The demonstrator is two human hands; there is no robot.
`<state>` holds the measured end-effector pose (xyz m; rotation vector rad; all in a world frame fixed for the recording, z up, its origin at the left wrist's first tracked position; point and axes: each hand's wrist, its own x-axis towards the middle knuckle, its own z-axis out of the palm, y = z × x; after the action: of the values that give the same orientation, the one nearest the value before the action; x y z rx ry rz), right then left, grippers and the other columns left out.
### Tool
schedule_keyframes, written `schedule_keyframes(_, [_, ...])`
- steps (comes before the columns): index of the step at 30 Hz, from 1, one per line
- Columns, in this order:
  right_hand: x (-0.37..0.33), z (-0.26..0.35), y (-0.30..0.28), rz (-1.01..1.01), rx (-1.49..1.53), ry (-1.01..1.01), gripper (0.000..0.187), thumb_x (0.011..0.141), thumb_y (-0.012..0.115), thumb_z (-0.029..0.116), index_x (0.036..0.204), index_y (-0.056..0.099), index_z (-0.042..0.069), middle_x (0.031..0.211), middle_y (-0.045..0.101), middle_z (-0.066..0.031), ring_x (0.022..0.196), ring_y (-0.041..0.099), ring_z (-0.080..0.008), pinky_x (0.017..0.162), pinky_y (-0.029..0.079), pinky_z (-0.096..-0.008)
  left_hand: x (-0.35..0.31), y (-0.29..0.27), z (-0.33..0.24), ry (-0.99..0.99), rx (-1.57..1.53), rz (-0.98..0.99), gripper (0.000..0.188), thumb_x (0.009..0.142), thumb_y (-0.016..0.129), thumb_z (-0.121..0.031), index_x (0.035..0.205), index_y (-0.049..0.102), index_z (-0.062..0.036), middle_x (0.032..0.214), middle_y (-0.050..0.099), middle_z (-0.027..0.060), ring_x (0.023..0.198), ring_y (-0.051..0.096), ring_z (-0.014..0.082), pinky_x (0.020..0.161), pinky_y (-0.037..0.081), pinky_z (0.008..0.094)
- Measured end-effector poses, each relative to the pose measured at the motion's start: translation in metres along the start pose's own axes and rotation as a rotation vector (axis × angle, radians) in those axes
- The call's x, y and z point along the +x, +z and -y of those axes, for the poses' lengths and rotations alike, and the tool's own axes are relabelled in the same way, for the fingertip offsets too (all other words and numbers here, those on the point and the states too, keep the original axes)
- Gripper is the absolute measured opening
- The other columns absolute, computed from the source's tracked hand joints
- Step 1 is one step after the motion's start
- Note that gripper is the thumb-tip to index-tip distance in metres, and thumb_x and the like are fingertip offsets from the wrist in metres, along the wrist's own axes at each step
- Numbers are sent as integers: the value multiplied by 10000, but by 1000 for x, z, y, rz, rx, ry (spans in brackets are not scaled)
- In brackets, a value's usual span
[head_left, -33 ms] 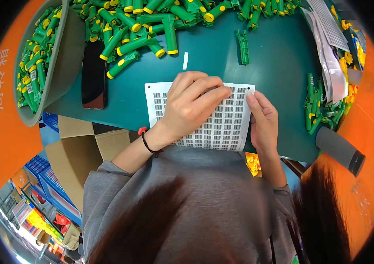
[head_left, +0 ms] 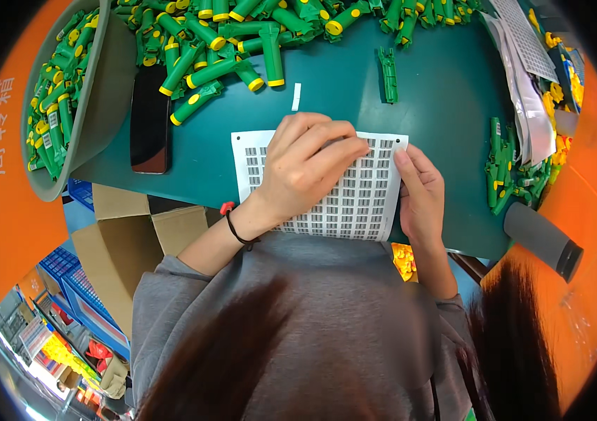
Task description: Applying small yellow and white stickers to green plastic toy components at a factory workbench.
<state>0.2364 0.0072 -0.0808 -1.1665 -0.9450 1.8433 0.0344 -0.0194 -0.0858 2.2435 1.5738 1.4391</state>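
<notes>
centrally, left hand (head_left: pixel 302 168) over white label sheet (head_left: pixel 377 189), right hand (head_left: pixel 423 202) at edge

Slight shift in the hanging dark hair (head_left: pixel 225 351)

Green tubes (head_left: pixel 271 56), dark teal bench (head_left: pixel 453 84).
The sheet (head_left: pixel 361 198) is white, patterned with rows of small black-striped labels (head_left: pixel 363 173) (a black dot (head_left: pixel 398 140) marks each top corner). The tubes carry yellow ends (head_left: pixel 256 85); the bin (head_left: pixel 112 98) is greyish green, the phone (head_left: pixel 150 123) black, the shirt (head_left: pixel 340 288) plain grey.
</notes>
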Motion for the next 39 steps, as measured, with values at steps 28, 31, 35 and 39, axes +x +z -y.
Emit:
schedule_keyframes(28, [-1, 2, 13, 51, 184, 145, 311, 1044, 559, 237, 1180, 669, -21, 1080, 722, -87, 927, 678, -107, 830, 531, -266, -9, 5, 3, 68, 102, -81, 202, 715, 804, -154, 895, 714, -135, 995, 673, -45, 901, 578, 184, 794, 435, 352])
schedule_keyframes(31, [1, 0, 14, 16, 162, 123, 314, 1058, 518, 254, 1157, 644, -16, 1055, 728, -102, 921, 697, -122, 806, 542, -247, -5, 10, 3, 28, 49, -74, 211, 722, 800, -127, 904, 695, -109, 1020, 666, -14, 917, 580, 205, 797, 443, 357])
schedule_keyframes(35, [2, 0, 9, 38, 79, 98, 311, 1055, 528, 247, 1119, 664, -24, 1036, 728, -92, 915, 689, -111, 794, 534, -232, 1, 10, 4, -30, -44, -21, 252, 742, 788, -77, 959, 663, -58, 1077, 647, 52, 943, 581, 252, 804, 463, 375])
schedule_keyframes(39, [25, 20, 3, 119, -352, -24, 284, 1034, 569, 210, 1136, 675, -33, 984, 706, -66, 858, 642, -98, 776, 511, -246, -2, 0, 4, -31, -135, 1, 254, 769, 776, -55, 985, 644, -41, 1080, 639, 87, 930, 583, 278, 808, 471, 380])
